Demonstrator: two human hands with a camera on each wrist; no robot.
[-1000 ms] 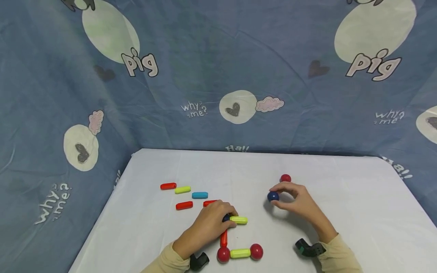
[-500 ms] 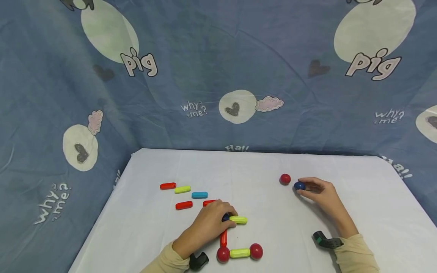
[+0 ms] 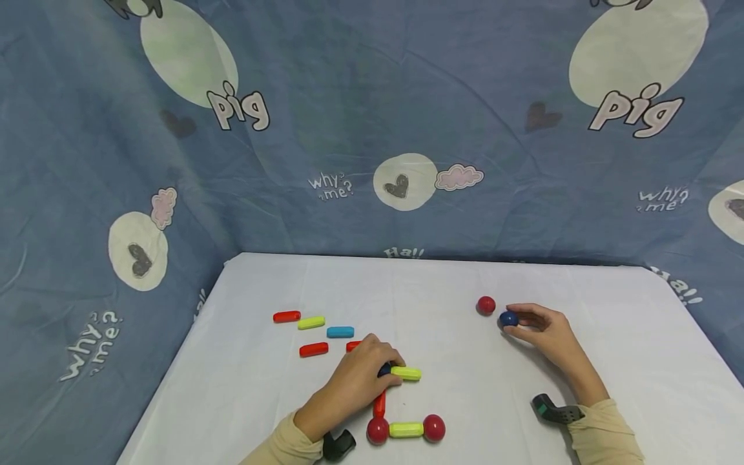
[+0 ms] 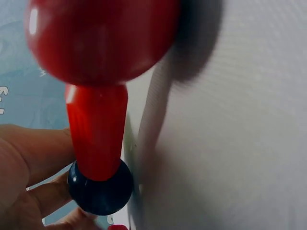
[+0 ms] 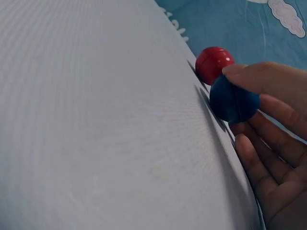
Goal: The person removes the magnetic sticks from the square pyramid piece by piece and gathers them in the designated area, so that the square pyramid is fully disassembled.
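My left hand (image 3: 360,374) grips a dark blue ball (image 4: 100,189) at a corner of a joined ball-and-rod piece. From that ball a yellow-green rod (image 3: 407,374) points right. A red rod (image 3: 379,405) runs toward the near side to a red ball (image 3: 378,431). Another yellow-green rod (image 3: 407,430) links this to a second red ball (image 3: 433,429). Off to the right, my right hand (image 3: 549,329) pinches a loose blue ball (image 3: 508,319) between thumb and fingers. Close beside it lies a separate red ball (image 3: 485,305), also visible behind the blue one in the right wrist view.
Loose rods lie on the white table (image 3: 442,284) at the left: red rods (image 3: 314,349), a yellow-green rod (image 3: 310,322) and a blue rod (image 3: 340,332). One more red rod (image 3: 352,346) is partly hidden by the left hand. A patterned blue cloth (image 3: 290,142) hangs behind.
My right hand has carried the blue ball right and away from me, near the loose red ball. My left hand stays put; the near end of the joined piece has shifted slightly left.
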